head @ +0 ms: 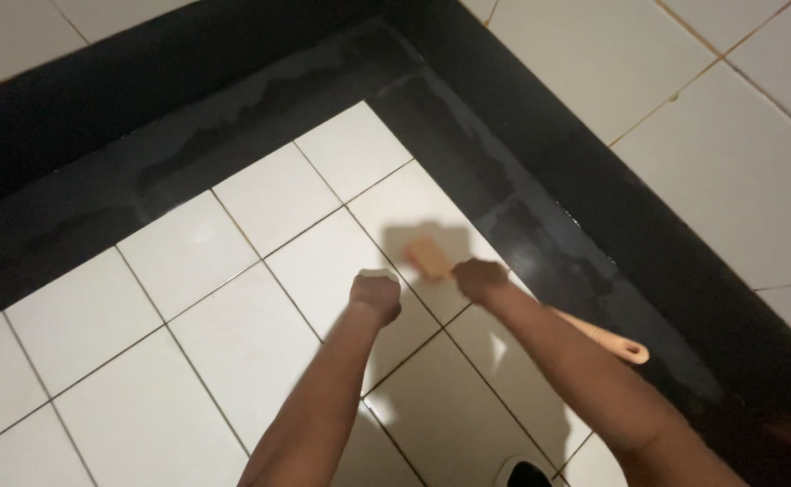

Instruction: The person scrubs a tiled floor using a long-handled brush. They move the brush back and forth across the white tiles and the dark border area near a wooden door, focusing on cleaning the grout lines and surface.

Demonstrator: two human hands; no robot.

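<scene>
one head-worn camera looks steeply down, fairly near, over both forearms at the white tiled floor.

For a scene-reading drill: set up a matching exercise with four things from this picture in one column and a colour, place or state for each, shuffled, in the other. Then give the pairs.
Column one:
1. right hand
2. left hand
3. floor tiles
4. border strip

Column two:
A. black, with wet-looking patches
B. white, with thin grout lines
C. closed in a fist, nothing visible in it
D. closed around the long handle of an orange brush

Pairs: 1-D, 2-C, 3-B, 4-A
</scene>
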